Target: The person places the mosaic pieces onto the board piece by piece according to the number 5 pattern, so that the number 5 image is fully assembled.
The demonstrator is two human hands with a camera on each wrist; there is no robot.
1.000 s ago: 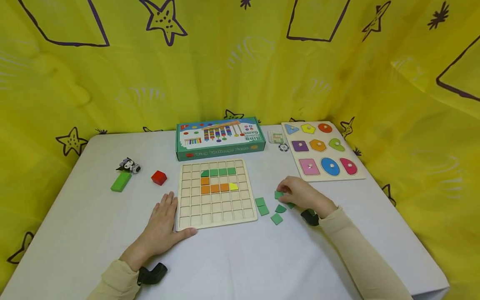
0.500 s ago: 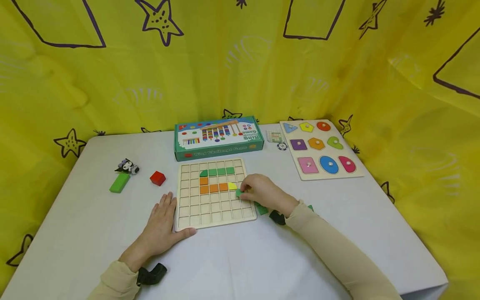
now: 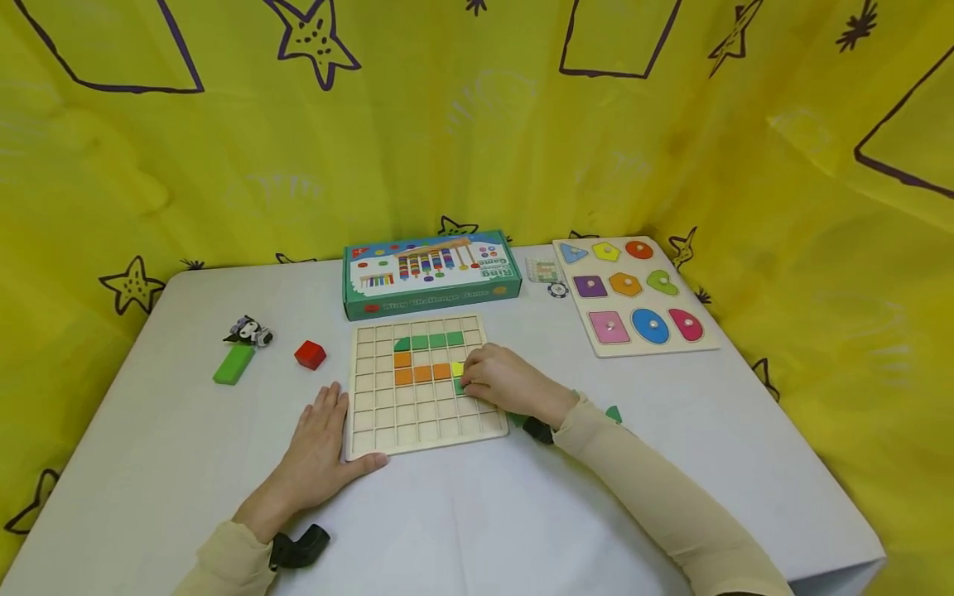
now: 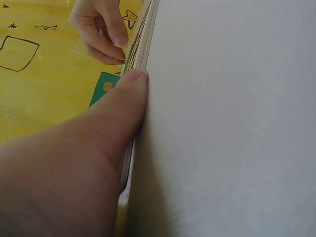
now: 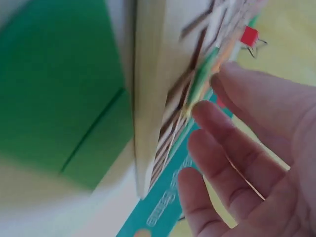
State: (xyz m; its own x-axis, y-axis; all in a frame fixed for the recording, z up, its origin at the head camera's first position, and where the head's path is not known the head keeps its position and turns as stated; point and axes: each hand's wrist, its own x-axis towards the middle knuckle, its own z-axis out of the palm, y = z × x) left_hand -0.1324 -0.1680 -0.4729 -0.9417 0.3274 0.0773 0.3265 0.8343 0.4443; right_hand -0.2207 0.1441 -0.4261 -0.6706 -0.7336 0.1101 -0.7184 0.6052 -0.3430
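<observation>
A wooden grid board [image 3: 417, 411] lies on the table, with a row of green tiles [image 3: 438, 340], several orange tiles [image 3: 422, 373] and a yellow quarter-round tile [image 3: 457, 368] in its cells. My right hand [image 3: 514, 381] holds a green square tile [image 3: 459, 386] with its fingertips at the cell just below the yellow tile. My left hand [image 3: 316, 451] lies flat along the board's left side, thumb [image 4: 129, 94] against its front edge. Loose green tiles [image 3: 517, 420] beside the board are mostly hidden under the right wrist; two show large in the right wrist view.
Behind the board stands a green game box [image 3: 432, 302]. A shape-knob puzzle [image 3: 605, 300] lies back right, near a small pattern card [image 3: 543, 271] and a poker chip [image 3: 557, 290]. A red cube [image 3: 310, 355], a green block [image 3: 234, 364] and a small figurine [image 3: 248, 331] are left.
My right hand has moved left from the loose tiles to the board, bringing a green square tile to the cell below the yellow one. The left hand stays in place.
</observation>
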